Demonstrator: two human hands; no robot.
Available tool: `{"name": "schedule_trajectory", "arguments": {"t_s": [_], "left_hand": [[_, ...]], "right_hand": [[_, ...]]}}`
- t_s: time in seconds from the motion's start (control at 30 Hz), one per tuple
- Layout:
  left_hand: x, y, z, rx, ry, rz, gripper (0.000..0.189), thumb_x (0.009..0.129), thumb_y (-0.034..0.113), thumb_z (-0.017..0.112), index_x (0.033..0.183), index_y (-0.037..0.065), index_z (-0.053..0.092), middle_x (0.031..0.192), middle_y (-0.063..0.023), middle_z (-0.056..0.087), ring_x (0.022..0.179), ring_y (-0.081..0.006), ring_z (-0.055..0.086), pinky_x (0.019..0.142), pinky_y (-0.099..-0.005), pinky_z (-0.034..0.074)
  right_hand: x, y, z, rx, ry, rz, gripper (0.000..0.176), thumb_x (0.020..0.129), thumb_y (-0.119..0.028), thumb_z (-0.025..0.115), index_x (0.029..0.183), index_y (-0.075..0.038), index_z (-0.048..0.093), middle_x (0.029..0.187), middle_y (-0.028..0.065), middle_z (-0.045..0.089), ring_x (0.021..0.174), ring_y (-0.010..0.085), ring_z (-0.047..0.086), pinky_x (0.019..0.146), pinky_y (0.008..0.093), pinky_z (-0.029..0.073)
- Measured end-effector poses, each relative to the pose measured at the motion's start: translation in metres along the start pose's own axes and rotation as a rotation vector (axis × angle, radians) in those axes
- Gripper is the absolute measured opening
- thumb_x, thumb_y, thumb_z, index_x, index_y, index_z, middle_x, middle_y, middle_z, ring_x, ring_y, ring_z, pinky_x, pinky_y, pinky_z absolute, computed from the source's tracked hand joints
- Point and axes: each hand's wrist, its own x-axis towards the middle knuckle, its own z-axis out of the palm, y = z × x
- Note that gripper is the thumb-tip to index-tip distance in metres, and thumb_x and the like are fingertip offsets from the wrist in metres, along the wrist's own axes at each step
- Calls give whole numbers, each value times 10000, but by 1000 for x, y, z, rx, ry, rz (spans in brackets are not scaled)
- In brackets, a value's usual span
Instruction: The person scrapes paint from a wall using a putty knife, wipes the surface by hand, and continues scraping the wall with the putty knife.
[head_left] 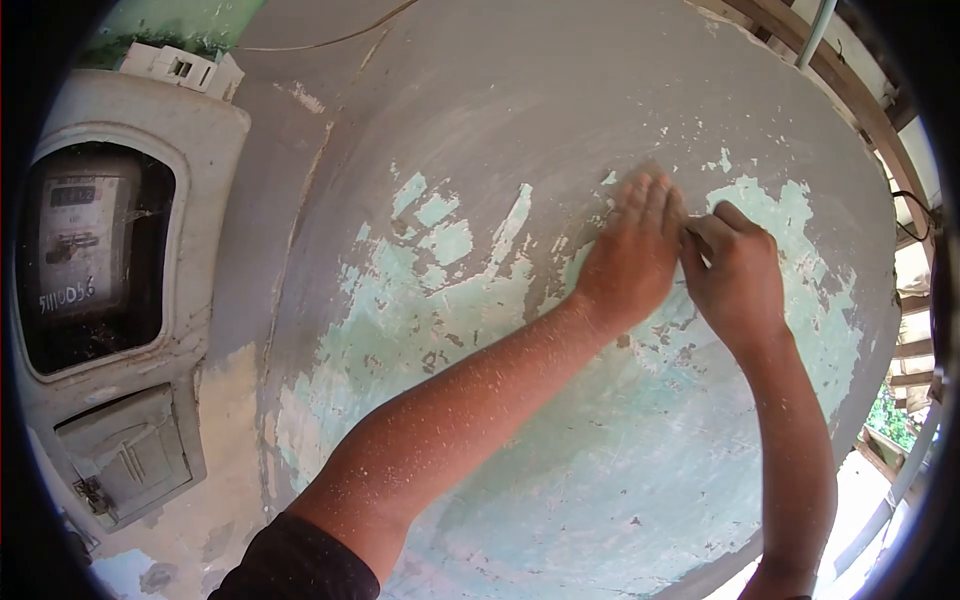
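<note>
Before me is a wall (pixel 480 110) with grey bare areas and flaking pale green paint (pixel 400 310). My left hand (pixel 635 250) lies against it with fingers stretched upward, at the edge of the remaining paint. Just right of it, my right hand (pixel 733 270) has its fingers bent and pressed together near the left fingertips. A small dark edge shows at its pinch, but what it holds is too hidden to name. Pale flecks cover my left forearm.
An electric meter (pixel 85 240) in a grey housing hangs at the left, with a small metal door (pixel 128 455) below. A white breaker box (pixel 182 70) sits above it, and a thin cable runs along the top. Wooden beams (pixel 850 70) edge the right side.
</note>
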Motion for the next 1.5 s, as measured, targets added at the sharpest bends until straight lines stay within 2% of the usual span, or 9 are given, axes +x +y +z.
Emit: {"name": "schedule_trajectory", "arguments": {"t_s": [0.03, 0.3, 0.53, 0.63, 0.8, 1.03, 1.2, 1.3, 1.5], "left_hand": [[2, -6, -2, -30, -6, 8, 526, 1038, 134, 544, 1494, -119, 476, 1520, -342, 516, 1467, -498, 467, 1272, -543, 347], [-14, 2, -13, -267, -99, 121, 680, 1042, 238, 590, 1577, -105, 351, 1609, -352, 393, 1507, -524, 393, 1284, -571, 315], [-12, -8, -18, -123, 38, -115, 782, 1009, 229, 607, 1606, -132, 255, 1659, -369, 296, 1531, -552, 337, 1283, -635, 267], [-20, -8, -18, -210, 55, 47, 768, 978, 185, 623, 1586, -147, 290, 1643, -365, 332, 1523, -538, 361, 1277, -612, 301], [-22, -6, -18, -241, 49, 41, 700, 958, 140, 620, 1555, -135, 379, 1613, -346, 401, 1496, -505, 424, 1253, -567, 374], [-25, -4, -16, -249, 48, 153, 644, 946, 96, 629, 1532, -98, 447, 1584, -304, 468, 1457, -472, 488, 1207, -547, 445], [-23, -3, -14, -205, 92, 41, 594, 941, 79, 646, 1502, -58, 510, 1549, -258, 525, 1428, -430, 537, 1175, -518, 490], [-29, 0, -12, -201, 87, 53, 555, 956, 78, 652, 1485, -42, 534, 1521, -241, 560, 1388, -412, 584, 1129, -491, 537], [-31, 0, -12, -172, 102, 15, 479, 995, 57, 635, 1459, -34, 558, 1492, -224, 594, 1365, -404, 610, 1073, -474, 582]], "right_hand": [[6, -3, 0, 14, 10, 11, 69, 896, -63, 738, 869, 0, 742, 819, 141, 635, 703, 361, 669, 673, 457, 554], [-7, 7, -22, 65, -59, 118, 24, 864, -19, 732, 868, 4, 738, 841, 156, 651, 764, 382, 672, 729, 477, 555], [67, -6, -5, 49, -83, -170, 110, 848, -55, 731, 793, 34, 700, 824, 174, 661, 816, 402, 680, 784, 501, 552], [62, -15, -37, -51, -178, -154, 90, 811, -19, 753, 772, 36, 693, 799, 171, 654, 795, 377, 683, 772, 482, 557], [55, -15, -36, -14, -193, -72, 103, 793, 29, 792, 758, 53, 698, 766, 150, 648, 702, 337, 669, 679, 446, 544], [39, -4, -46, -2, -172, -161, 88, 787, 57, 797, 772, 61, 710, 759, 148, 650, 657, 317, 663, 641, 438, 534], [41, -7, -46, -9, -129, -264, 106, 788, 59, 803, 762, 49, 701, 744, 134, 641, 640, 291, 666, 615, 422, 528], [32, 0, -50, 50, -212, -173, 143, 785, 57, 805, 740, 41, 670, 739, 128, 634, 642, 293, 671, 617, 418, 536], [15, -5, -43, 48, -123, -153, 138, 791, 43, 809, 762, 27, 675, 759, 122, 626, 638, 308, 665, 615, 418, 539]]}}
